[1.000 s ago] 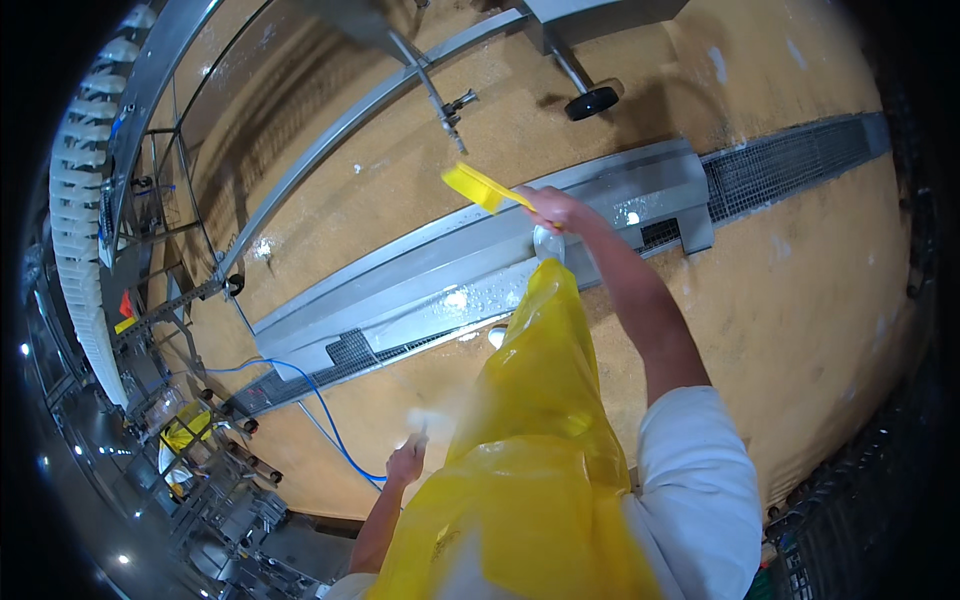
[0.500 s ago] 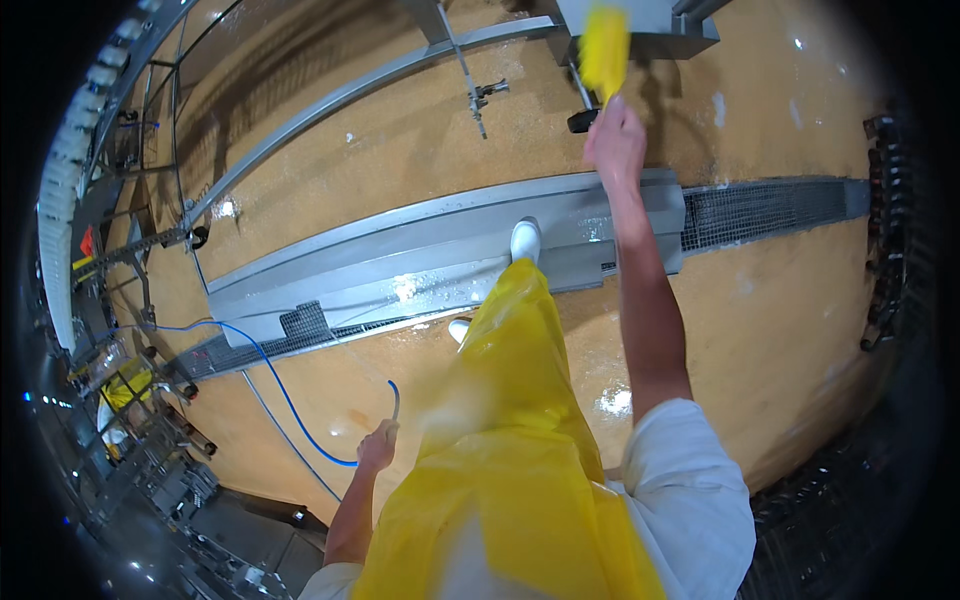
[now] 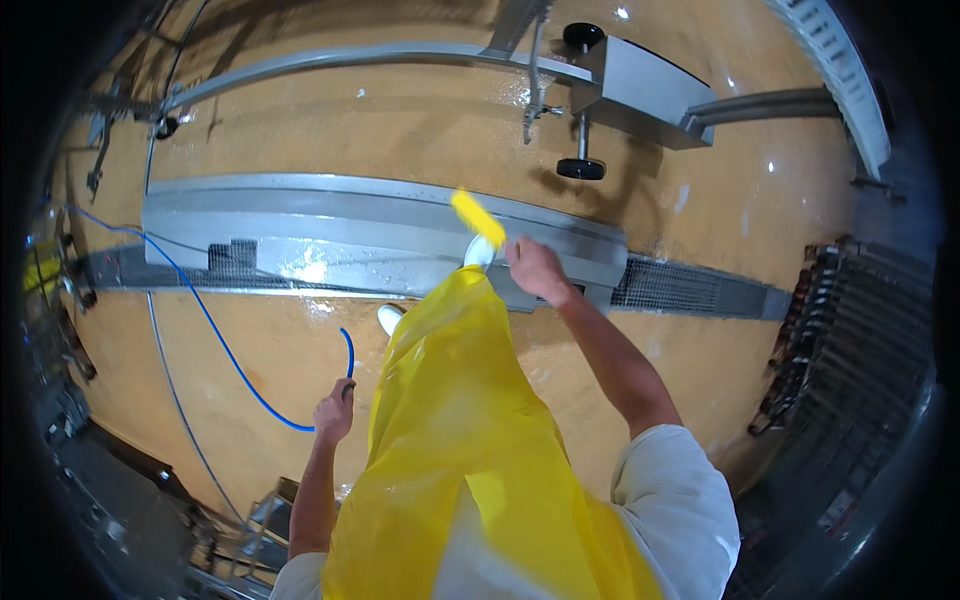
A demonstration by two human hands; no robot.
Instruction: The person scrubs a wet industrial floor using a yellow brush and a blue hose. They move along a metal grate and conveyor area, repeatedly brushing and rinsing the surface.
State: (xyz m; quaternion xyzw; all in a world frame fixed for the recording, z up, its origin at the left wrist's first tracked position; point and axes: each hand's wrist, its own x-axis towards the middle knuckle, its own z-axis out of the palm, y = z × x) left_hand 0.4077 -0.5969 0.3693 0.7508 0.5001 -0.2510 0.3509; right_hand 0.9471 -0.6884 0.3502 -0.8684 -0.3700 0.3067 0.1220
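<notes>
My right hand [image 3: 537,268] is closed round the handle of a yellow brush [image 3: 478,218]. The brush head points up and left, above the long grey metal panel [image 3: 380,225] on the floor and beside my white boot [image 3: 479,252]. My left hand [image 3: 334,412] grips a blue hose [image 3: 350,352] close to its free end, which sticks up past my fingers. From there the hose curves away to the far left. A yellow apron [image 3: 450,400] covers my front.
Floor grating [image 3: 690,287] runs out from the panel's right end. Beyond it stands a metal frame with a grey box-shaped foot [image 3: 650,95] and a black wheel [image 3: 581,168]. Dark racks [image 3: 810,330] line the right side. The tan floor [image 3: 250,140] looks wet.
My right hand has brought the brush down and left, from far ahead to near my boot. My view has swung, so the racks at right show more. The left hand still holds the hose.
</notes>
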